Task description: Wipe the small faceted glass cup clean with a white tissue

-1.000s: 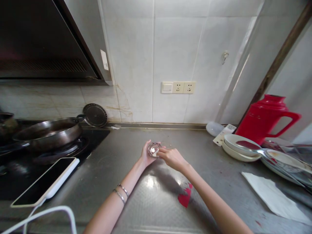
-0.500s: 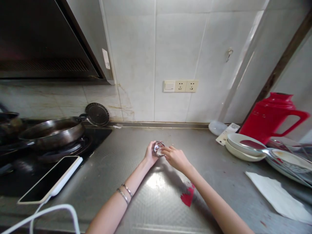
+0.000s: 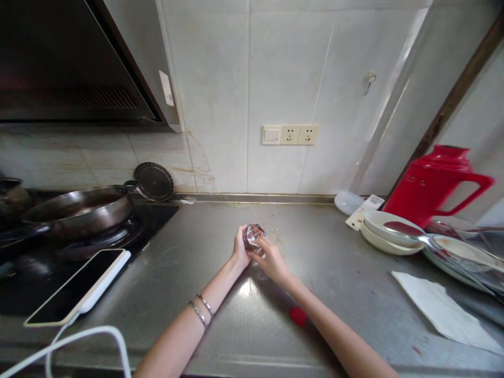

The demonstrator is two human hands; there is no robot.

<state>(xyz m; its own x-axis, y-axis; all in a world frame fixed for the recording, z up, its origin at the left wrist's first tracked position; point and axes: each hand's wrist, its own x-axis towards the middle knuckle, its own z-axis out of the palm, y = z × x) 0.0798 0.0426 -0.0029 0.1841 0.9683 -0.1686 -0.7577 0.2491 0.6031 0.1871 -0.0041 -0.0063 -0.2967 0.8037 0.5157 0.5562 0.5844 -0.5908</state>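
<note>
A small round, shiny cup (image 3: pixel 252 234), clear or silvery, is held above the steel counter with its mouth turned toward me. My left hand (image 3: pixel 240 247) is closed around its left side. On the near right side, my right hand (image 3: pixel 271 261) bends its fingers onto the rim, some of them reaching over the opening. These fingers cover part of the cup's inside, and whether anything else is between them cannot be made out. A red patch (image 3: pixel 298 316) shows on the counter beside my right forearm, partly covered by it.
On the left, a pan (image 3: pixel 82 212) sits on the stove, with a phone (image 3: pixel 76 286) and white cable (image 3: pixel 106 332) nearer me. Stacked bowls (image 3: pixel 388 239), a red thermos jug (image 3: pixel 431 189), a plate (image 3: pixel 468 257) and a white paper sheet (image 3: pixel 443 310) lie right.
My right hand has shifted down and left, from inside the cup's opening to its near rim. The whitish bit seen at its fingertips no longer shows. The view has shifted slightly.
</note>
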